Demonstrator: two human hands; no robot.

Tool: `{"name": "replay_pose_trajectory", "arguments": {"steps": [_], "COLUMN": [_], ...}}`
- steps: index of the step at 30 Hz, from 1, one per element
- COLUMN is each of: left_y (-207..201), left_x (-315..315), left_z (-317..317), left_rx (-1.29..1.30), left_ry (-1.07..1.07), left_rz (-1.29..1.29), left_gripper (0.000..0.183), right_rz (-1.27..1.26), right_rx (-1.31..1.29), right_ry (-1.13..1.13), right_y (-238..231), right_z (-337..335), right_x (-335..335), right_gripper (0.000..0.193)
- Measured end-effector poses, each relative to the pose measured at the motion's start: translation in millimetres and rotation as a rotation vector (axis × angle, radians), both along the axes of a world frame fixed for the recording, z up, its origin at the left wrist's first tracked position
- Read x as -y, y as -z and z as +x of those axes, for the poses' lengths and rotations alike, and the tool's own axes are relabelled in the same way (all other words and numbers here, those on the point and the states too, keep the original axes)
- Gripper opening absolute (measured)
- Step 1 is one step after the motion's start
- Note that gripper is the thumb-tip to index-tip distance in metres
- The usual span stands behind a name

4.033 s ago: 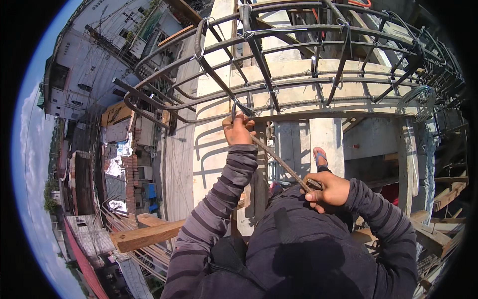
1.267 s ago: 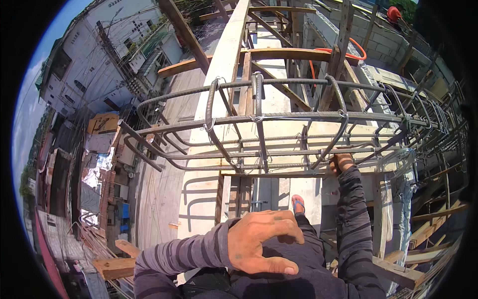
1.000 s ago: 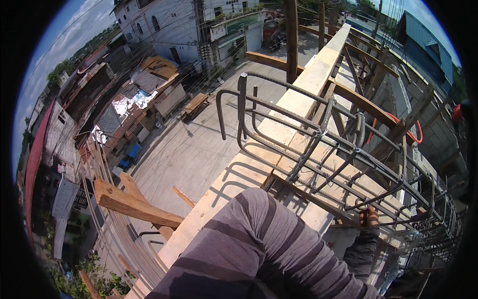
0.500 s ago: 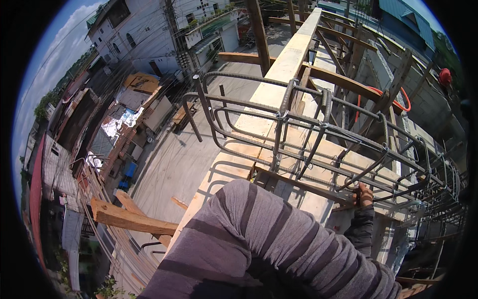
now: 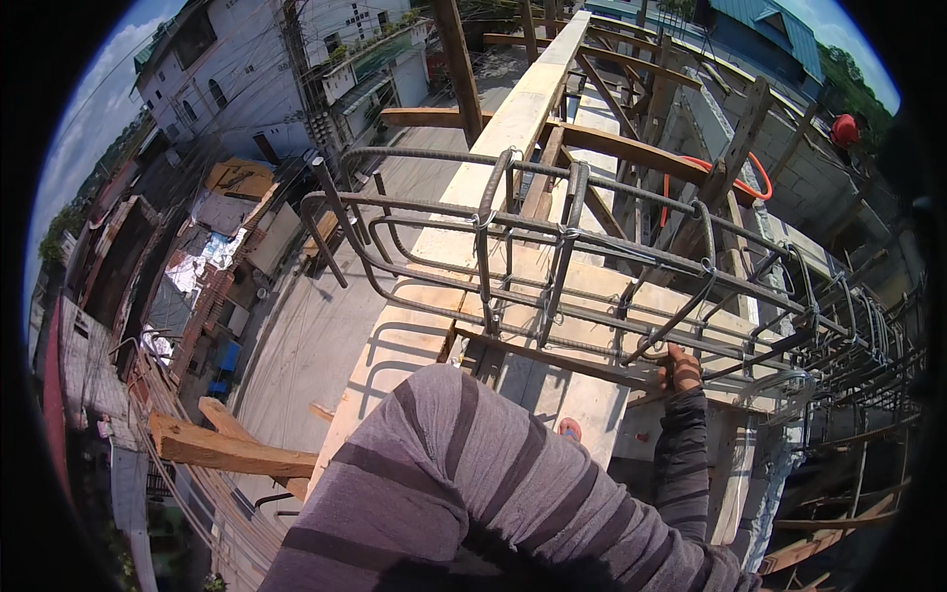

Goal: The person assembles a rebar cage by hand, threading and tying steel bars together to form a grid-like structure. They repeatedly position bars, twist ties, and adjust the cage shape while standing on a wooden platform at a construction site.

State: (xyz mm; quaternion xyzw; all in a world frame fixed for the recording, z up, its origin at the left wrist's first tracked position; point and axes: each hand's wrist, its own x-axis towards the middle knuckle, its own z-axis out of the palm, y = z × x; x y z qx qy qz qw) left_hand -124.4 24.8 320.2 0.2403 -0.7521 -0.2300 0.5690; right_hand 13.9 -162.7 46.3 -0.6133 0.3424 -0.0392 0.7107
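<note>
The left sleeve [image 5: 439, 464] runs off the near edge, and the left hand is out of sight. This sleeve also covers the near part of the right sleeve [image 5: 684, 459], the near end of the pale board [image 5: 353, 409] and all but the front of a foot [image 5: 570, 428]. The right hand [image 5: 681, 368] shows its back; its fingertips are partly hidden at the bars, so its grip is unclear. At right, the cage [image 5: 567, 235] blurs into shaded bars lost in the dark rim. A far-right red shape [image 5: 844, 130] is too small to tell. The far edge crops a post [image 5: 456, 69].
</note>
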Motion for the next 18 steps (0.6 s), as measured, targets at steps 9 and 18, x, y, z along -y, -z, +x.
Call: {"name": "replay_pose_trajectory", "arguments": {"steps": [9, 18], "left_y": [-2.4, -2.5], "left_x": [4.3, 13.7], "left_z": [-8.1, -15.4], "left_rx": [0.006, -0.011], "left_ry": [0.014, 0.028], "left_rz": [-0.012, -0.027], "left_gripper": [0.058, 0.059], "right_rz": [-0.024, -0.022], "right_rx": [-0.064, -0.051], "right_ry": [-0.047, -0.116], "right_y": [2.4, 0.3], "right_z": [5.8, 5.2], "right_x": [7.7, 11.3], "right_gripper": [0.035, 0.034]}}
